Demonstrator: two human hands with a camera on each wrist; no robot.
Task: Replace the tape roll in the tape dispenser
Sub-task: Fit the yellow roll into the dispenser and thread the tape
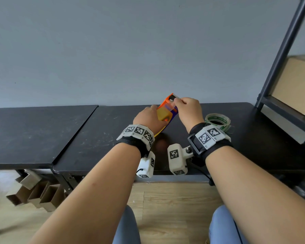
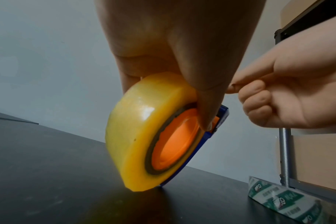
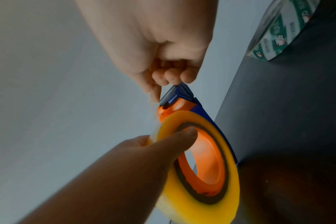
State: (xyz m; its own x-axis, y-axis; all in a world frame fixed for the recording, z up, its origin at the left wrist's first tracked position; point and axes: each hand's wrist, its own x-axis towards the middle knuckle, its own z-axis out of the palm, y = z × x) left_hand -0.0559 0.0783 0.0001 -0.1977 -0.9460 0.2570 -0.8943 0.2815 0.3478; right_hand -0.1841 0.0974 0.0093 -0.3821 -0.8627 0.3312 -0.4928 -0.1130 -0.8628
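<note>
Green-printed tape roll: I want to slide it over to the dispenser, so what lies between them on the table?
Only bare black table separates the green-printed tape roll from the dispenser, shown in the left wrist view.

The only print is on the green-and-white tape roll [image 2: 290, 200] lying on the table just right of the right hand [image 1: 189, 110]: white lettering and a small logo repeat around its band, too blurred to read. The wrist bands [image 1: 139, 132] carry black-and-white square code markers, with no readable words.
</note>
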